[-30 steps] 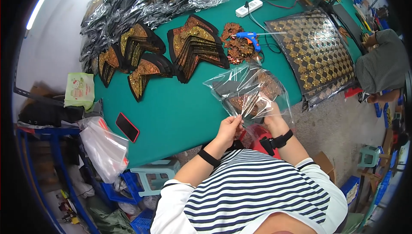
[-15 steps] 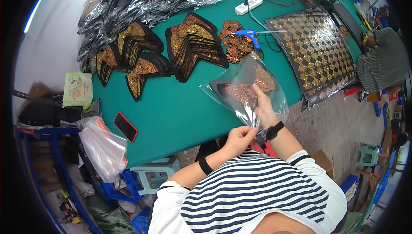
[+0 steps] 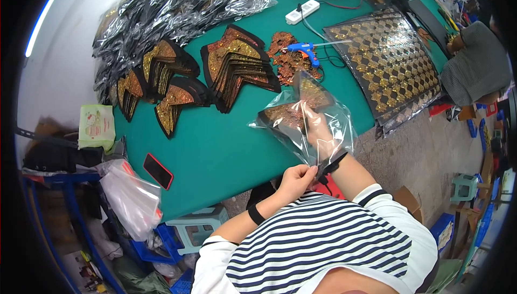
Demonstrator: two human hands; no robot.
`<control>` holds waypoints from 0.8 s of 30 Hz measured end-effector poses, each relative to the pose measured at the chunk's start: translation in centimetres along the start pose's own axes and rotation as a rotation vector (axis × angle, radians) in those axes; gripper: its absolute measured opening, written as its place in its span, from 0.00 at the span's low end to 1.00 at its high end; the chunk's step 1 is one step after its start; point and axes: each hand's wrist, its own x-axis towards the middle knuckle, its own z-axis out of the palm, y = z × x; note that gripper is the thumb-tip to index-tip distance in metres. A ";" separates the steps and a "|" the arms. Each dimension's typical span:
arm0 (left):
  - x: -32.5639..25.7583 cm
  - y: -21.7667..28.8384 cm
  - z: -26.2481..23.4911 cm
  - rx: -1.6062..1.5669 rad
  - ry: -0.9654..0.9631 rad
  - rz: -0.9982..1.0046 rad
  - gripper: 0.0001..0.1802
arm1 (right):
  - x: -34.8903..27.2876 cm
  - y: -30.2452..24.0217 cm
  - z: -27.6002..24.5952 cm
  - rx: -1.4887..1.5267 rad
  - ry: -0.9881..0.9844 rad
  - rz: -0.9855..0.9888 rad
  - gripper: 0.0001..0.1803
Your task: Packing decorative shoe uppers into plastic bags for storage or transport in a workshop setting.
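Observation:
A clear plastic bag hangs at the table's near edge with a stack of black, sequined wing-shaped pieces inside, copper and gold. My right hand reaches into the bag up to the wrist; its thumb lies across the pieces and its other fingers are hidden beneath. At the bag's mouth, my left hand pinches the plastic rim between thumb and fingertips. Beyond the bag lies a pile of loose copper sequined bits, with a blue glue gun resting on it.
Stacks of sequined pieces fan across the green table. Bagged pieces heap at the back left. Sheets of gold ornaments lie right, a phone and empty bags left. A co-worker sits far right.
My right hand has pushed deeper into the bag, its wrist now near the rim. The stack inside has tilted and shifted left. My left hand still pinches the rim.

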 end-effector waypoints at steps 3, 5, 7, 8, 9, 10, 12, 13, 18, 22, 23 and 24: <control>0.2 0.3 -0.3 0.008 0.017 -0.042 0.19 | -0.1 -0.7 -0.4 -0.402 -0.145 -0.017 0.23; 0.1 0.7 -0.5 -0.072 0.001 -0.084 0.18 | -0.2 -1.7 0.5 -0.658 0.097 0.015 0.31; 0.6 -0.3 -1.3 -0.028 -0.023 -0.067 0.18 | -0.6 -2.2 0.3 -0.566 0.043 0.037 0.33; 0.7 -0.4 -1.5 0.004 -0.033 -0.043 0.18 | -0.7 -2.1 -0.3 -0.522 0.030 0.026 0.33; 0.8 -0.2 -1.6 0.015 -0.043 -0.042 0.18 | -0.6 -1.8 -1.1 -0.480 0.017 0.013 0.33; 0.8 0.0 -1.5 -0.002 -0.033 -0.052 0.18 | 0.0 -1.1 -2.3 -0.470 0.022 0.004 0.33; 0.8 0.1 -1.4 -0.014 -0.026 -0.061 0.18 | 0.9 0.7 -4.4 -0.350 -0.005 -0.187 0.32; 0.7 0.0 -1.5 0.009 -0.028 -0.063 0.18 | 0.9 1.9 -4.8 -0.388 -0.070 -0.511 0.31; 0.9 0.0 -1.1 0.122 -0.131 -0.061 0.20 | 2.6 0.9 -4.2 -0.761 0.270 -0.285 0.37; 0.7 1.0 -1.5 0.146 -0.147 -0.074 0.20 | 2.6 1.4 -3.9 -0.808 0.271 -0.420 0.39; 0.6 0.9 -1.6 0.155 -0.136 -0.097 0.20 | 2.3 1.1 -3.8 -0.832 0.254 -0.399 0.39; 0.6 0.8 -1.8 0.165 -0.127 -0.120 0.20 | 2.3 1.1 -4.1 -0.821 0.265 -0.401 0.39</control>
